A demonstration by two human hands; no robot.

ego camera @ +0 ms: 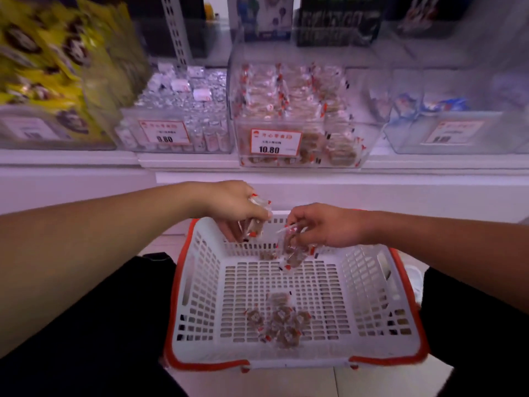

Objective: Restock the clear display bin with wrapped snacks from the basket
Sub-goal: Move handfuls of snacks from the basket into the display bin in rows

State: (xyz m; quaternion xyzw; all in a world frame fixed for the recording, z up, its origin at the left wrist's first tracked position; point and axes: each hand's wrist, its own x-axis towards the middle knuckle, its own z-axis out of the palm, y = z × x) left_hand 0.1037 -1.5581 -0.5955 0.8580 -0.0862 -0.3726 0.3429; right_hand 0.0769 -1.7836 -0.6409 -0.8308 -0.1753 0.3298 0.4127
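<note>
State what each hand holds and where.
Left hand grips wrapped snacks around their middles; right hand pinches another bunch by the wrapper tops.

Both bare forearms reach forward from the lower corners of the view, converging toward the middle. The left hand (232, 207) is turned palm-down, wrist slightly raised, fingers curled downward around a few wrapped snacks (254, 222) — the fingertips are blurred. The right hand (326, 224) sits a little lower and just beside it, not touching, knuckles up, fingers and thumb seemingly pinching a small cluster of snacks hanging beneath.
</note>
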